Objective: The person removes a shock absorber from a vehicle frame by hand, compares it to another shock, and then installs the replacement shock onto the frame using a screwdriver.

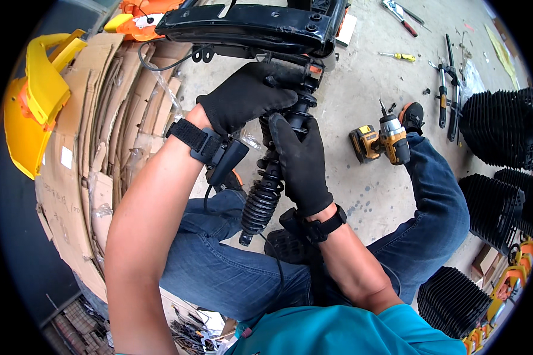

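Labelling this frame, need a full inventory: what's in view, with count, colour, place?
shock absorber: 1, black coil spring, centre, held under the frame
frame: 1, black metal, top centre
cordless drill: 1, yellow and black, on the concrete floor, right of centre
screwdriver: 1, yellow handle, floor, upper right
hand tools: several, dark, floor, upper right
ribbed covers: several, black, stacked along the right edge
yellow panels: at least 2, left edge
flattened cardboard: pile, brown, left
jeans: blue, legs spread on the floor
left hand: black glove, on the shock's top
right hand: black glove, around the shock's upper shaft
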{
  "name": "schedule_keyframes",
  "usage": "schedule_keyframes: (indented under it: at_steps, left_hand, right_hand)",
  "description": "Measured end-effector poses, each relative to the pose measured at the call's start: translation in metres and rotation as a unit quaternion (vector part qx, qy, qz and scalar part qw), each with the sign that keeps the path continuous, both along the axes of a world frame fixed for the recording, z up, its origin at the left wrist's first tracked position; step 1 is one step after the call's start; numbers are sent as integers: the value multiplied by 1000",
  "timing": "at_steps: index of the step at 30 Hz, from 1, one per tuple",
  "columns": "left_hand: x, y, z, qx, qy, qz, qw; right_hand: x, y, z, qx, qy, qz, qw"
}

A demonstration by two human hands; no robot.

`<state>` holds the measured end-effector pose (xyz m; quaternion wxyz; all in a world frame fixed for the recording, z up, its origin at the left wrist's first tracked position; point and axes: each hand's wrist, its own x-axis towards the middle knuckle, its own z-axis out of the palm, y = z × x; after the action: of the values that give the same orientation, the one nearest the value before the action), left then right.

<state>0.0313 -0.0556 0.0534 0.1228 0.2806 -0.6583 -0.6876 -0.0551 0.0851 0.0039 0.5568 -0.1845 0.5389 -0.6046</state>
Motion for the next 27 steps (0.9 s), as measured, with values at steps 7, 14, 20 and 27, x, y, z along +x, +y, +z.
schedule_keyframes:
  at_steps: [7,14,20,27]
  left_hand:
    - [4,-2,-1,-85,-26,1,996]
    - [1,-6,-11,-185,-21,-1,983]
    - [0,-1,-14,-220,48,15,974]
    - [0,3,7,-117,-79,2,990]
  right_hand:
    - [-2,-3,7,6,-67,27,997]
    - [-2,-4,-4,-15,-3,35,999]
    - [-2,-3,-24,-38,92,17,995]
    - [-7,-1,-31,-54,130,21,990]
